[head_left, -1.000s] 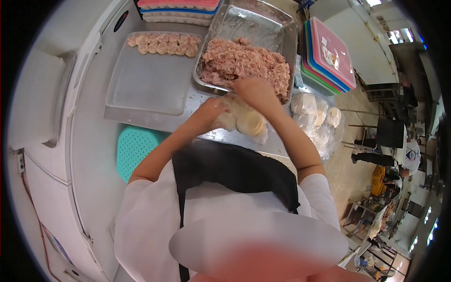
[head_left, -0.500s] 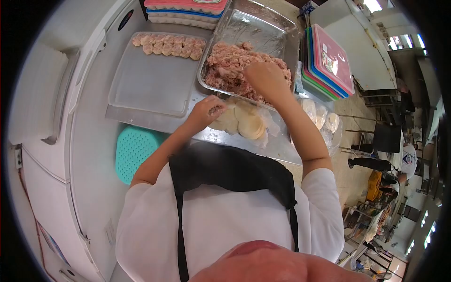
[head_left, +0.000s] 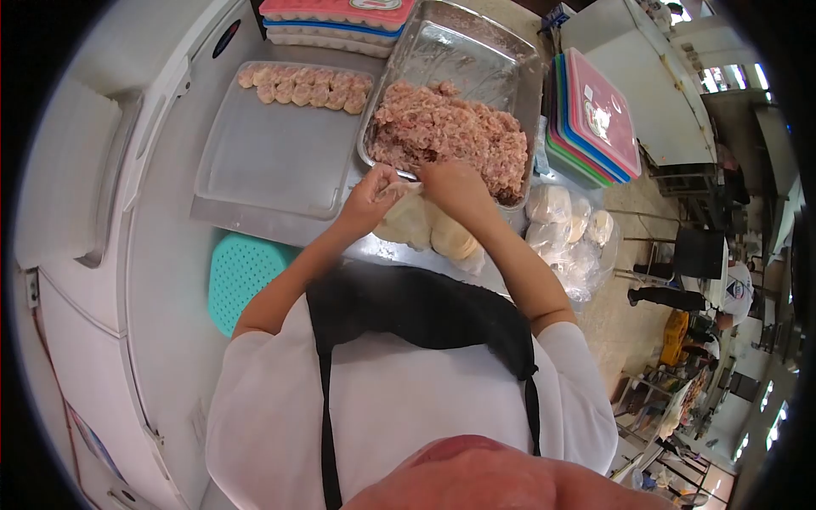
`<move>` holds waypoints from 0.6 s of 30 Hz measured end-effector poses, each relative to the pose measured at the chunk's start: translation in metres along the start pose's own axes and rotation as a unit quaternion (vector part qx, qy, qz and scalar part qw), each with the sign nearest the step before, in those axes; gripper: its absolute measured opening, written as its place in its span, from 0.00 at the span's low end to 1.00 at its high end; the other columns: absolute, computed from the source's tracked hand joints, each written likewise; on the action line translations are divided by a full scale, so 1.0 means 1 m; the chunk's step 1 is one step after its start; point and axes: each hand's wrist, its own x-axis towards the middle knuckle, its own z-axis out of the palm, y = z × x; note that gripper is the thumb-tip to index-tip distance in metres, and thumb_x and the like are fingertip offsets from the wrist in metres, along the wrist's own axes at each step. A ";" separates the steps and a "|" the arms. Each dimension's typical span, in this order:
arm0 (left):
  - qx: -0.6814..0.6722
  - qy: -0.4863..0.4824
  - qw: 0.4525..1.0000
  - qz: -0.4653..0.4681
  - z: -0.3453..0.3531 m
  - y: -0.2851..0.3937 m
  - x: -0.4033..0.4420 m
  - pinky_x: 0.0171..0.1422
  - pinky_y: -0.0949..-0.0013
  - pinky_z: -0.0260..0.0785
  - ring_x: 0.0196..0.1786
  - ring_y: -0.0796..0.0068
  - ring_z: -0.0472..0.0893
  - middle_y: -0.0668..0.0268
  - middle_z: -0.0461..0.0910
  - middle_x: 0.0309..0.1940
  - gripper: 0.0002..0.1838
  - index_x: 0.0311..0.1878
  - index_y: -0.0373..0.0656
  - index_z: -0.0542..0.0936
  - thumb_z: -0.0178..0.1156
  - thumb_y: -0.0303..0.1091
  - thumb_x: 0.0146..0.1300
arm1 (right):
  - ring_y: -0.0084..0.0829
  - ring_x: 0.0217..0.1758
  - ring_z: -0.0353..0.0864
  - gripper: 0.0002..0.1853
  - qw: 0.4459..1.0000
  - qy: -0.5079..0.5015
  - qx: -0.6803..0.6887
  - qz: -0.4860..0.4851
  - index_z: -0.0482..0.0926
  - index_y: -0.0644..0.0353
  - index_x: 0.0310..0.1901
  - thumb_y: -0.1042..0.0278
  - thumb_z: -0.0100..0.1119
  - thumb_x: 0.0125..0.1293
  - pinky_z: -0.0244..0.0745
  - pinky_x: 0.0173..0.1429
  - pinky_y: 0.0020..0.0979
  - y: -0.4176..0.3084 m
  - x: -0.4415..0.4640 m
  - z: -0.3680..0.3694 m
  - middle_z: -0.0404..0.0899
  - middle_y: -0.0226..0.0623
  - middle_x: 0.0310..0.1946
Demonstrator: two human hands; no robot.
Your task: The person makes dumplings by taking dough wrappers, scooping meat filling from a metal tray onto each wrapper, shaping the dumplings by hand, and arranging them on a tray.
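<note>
My left hand is closed round a small piece, probably a dough wrapper, near the front edge of the metal pan. Beside it, almost touching, my right hand is curled, and what its fingers hold is hidden. Ground meat fills the near part of the pan. Below my hands, round dough wrappers lie stacked on plastic. To the left, a translucent tray carries a block of filled dumplings along its far edge.
Bagged wrapper stacks lie at the right. Coloured lids are piled behind them. Stacked dumpling trays stand at the back left. A turquoise perforated basket is below the table edge. Another person is far right.
My right hand has come back from the meat towards me and now meets my left hand at the pan's front edge. The left hand has shifted slightly up.
</note>
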 end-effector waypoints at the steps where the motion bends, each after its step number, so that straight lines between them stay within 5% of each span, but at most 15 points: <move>1: -0.008 -0.026 1.000 0.011 -0.001 0.003 0.002 0.55 0.75 0.67 0.44 0.83 0.73 0.72 0.70 0.39 0.06 0.43 0.42 0.70 0.56 0.27 0.67 | 0.46 0.29 0.83 0.08 0.996 -0.023 0.080 0.037 0.83 0.59 0.28 0.66 0.56 0.53 0.77 0.33 0.42 0.007 -0.002 -0.005 0.81 0.46 0.25; 5: 0.005 -0.066 0.998 0.017 0.004 0.021 0.006 0.53 0.75 0.68 0.42 0.83 0.74 0.72 0.72 0.37 0.08 0.42 0.41 0.71 0.60 0.29 0.65 | 0.49 0.32 0.82 0.09 0.981 -0.031 0.152 0.117 0.82 0.58 0.30 0.63 0.55 0.59 0.76 0.37 0.46 0.025 -0.004 -0.027 0.82 0.46 0.28; 8: 0.209 -0.093 0.973 -0.013 0.007 0.038 0.008 0.49 0.73 0.69 0.41 0.82 0.75 0.70 0.74 0.34 0.11 0.40 0.41 0.72 0.64 0.33 0.62 | 0.50 0.38 0.81 0.13 0.978 -0.157 -0.097 0.098 0.81 0.61 0.33 0.60 0.54 0.64 0.74 0.41 0.46 0.014 0.014 -0.045 0.81 0.49 0.30; 11: 0.294 -0.090 0.947 0.091 0.009 0.042 0.006 0.45 0.72 0.68 0.38 0.81 0.73 0.70 0.75 0.31 0.11 0.38 0.40 0.73 0.64 0.35 0.61 | 0.50 0.36 0.82 0.16 0.992 -0.110 -0.049 0.037 0.81 0.62 0.35 0.57 0.52 0.68 0.74 0.39 0.45 0.009 0.005 -0.008 0.81 0.51 0.30; 14: 0.240 -0.061 0.967 0.056 0.008 0.047 0.009 0.44 0.72 0.68 0.37 0.81 0.72 0.70 0.75 0.32 0.11 0.38 0.40 0.72 0.64 0.34 0.61 | 0.45 0.30 0.81 0.15 0.976 -0.064 0.207 0.024 0.82 0.61 0.35 0.58 0.53 0.68 0.74 0.36 0.42 0.039 -0.006 -0.005 0.80 0.50 0.28; 18: 0.217 0.008 0.975 0.046 0.009 0.038 0.014 0.45 0.73 0.68 0.38 0.83 0.72 0.70 0.76 0.33 0.10 0.36 0.41 0.71 0.63 0.33 0.62 | 0.32 0.27 0.77 0.16 0.936 -0.075 0.314 0.137 0.83 0.61 0.39 0.56 0.54 0.69 0.73 0.36 0.36 0.048 -0.017 -0.020 0.80 0.41 0.25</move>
